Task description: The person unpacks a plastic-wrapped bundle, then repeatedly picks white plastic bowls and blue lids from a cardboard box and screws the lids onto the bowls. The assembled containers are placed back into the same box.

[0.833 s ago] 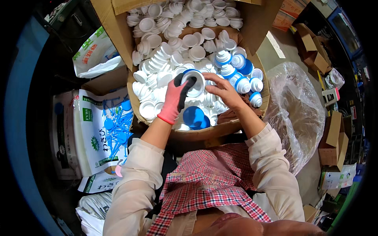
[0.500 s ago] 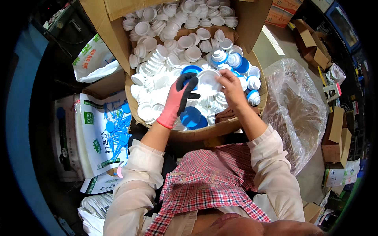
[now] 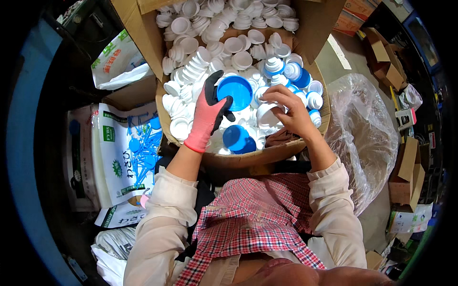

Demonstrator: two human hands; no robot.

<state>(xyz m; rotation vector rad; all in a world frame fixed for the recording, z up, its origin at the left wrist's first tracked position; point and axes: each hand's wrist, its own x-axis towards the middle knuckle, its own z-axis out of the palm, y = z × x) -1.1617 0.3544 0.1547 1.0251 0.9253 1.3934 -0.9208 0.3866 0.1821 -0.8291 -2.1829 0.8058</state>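
Note:
My left hand [image 3: 211,112], in a pink glove with black fingers, curves around the left side of a round blue lid [image 3: 237,93] and holds it over the pile. My bare right hand [image 3: 292,110] is to the right, fingers bent, with a round white plastic cap [image 3: 268,117] under its thumb and fingertips. Part of that cap is hidden by the hand. Below both hands lie two flat blue discs [image 3: 235,138], overlapping. White plastic caps [image 3: 191,71] fill the cardboard box [image 3: 320,102] beneath, and several blue-and-white stacked caps [image 3: 292,71] lie at its right side.
A clear plastic bag [image 3: 360,138] stands right of the box. Opened cartons [image 3: 405,171] are farther right. On the left, blue long-stemmed pieces [image 3: 140,148] lie on a printed white sack [image 3: 114,167]. Another white bag [image 3: 119,71] is behind them.
My right hand has drawn the white cap away from the left hand, to the right and nearer me. More of the blue lid's face now shows beside the glove.

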